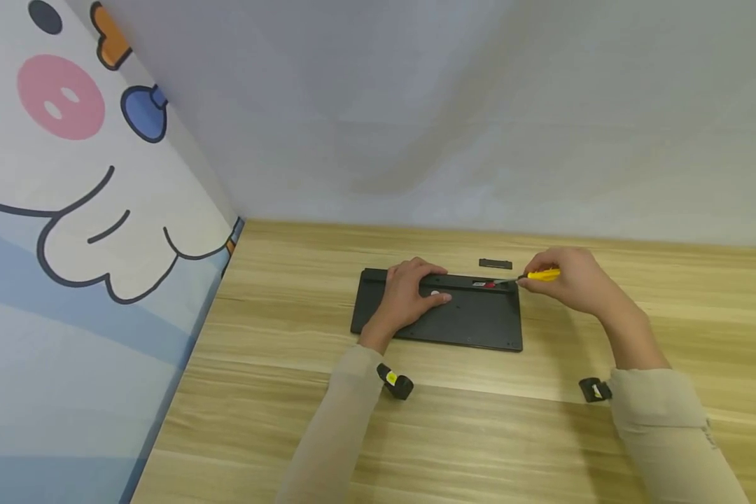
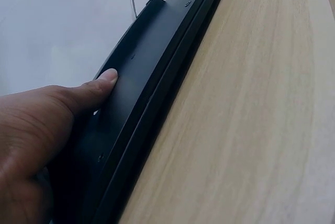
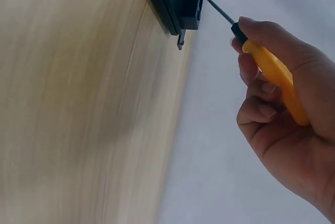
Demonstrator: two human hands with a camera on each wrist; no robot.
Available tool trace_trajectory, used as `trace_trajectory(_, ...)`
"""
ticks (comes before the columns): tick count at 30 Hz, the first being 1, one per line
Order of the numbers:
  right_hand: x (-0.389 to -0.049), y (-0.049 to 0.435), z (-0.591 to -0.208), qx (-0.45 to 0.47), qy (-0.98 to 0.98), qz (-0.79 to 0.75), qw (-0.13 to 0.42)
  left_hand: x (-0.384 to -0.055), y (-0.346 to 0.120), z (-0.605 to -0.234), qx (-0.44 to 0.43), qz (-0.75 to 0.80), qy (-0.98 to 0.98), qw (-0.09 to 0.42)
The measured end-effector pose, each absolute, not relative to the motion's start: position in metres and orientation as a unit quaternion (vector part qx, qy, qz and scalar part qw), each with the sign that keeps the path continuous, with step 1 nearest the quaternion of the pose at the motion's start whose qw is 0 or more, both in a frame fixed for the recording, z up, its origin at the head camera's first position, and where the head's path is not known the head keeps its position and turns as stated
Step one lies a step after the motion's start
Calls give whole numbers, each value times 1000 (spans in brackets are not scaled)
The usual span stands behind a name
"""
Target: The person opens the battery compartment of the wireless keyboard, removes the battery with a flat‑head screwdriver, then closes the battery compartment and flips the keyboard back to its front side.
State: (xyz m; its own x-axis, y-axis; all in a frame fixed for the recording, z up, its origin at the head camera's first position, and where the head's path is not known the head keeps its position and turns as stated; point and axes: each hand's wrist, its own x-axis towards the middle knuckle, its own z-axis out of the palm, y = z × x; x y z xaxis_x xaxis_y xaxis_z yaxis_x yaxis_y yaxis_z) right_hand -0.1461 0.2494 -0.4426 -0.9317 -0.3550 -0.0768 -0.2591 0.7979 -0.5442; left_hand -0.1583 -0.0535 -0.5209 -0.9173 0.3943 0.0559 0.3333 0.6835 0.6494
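A black keyboard [image 1: 472, 318] lies underside up on the wooden table. My left hand [image 1: 406, 294] grips it near its raised far ridge, the thumb [image 2: 107, 77] on the flat underside and the fingers over the far edge. In my right hand [image 1: 570, 280] is a screwdriver [image 3: 275, 72] with a yellow handle and black collar, pinched between thumb and fingers. The thin metal shaft points left, its tip at a red-and-white battery [image 1: 482, 284] in a slot in the ridge. Just beyond the keyboard lies a small black battery cover [image 1: 495, 264].
The table [image 1: 277, 392] ends at a pale grey wall [image 1: 447, 140] behind and a cartoon-printed panel [image 1: 101, 280] on the left. Small black wrist cameras stick out beside both sleeves.
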Motion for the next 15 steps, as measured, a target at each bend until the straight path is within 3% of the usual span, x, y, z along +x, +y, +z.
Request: trace_trajectory(15,-145,261,-456,-120,935,-310,122,-158,-55,-520,198,341,918,50)
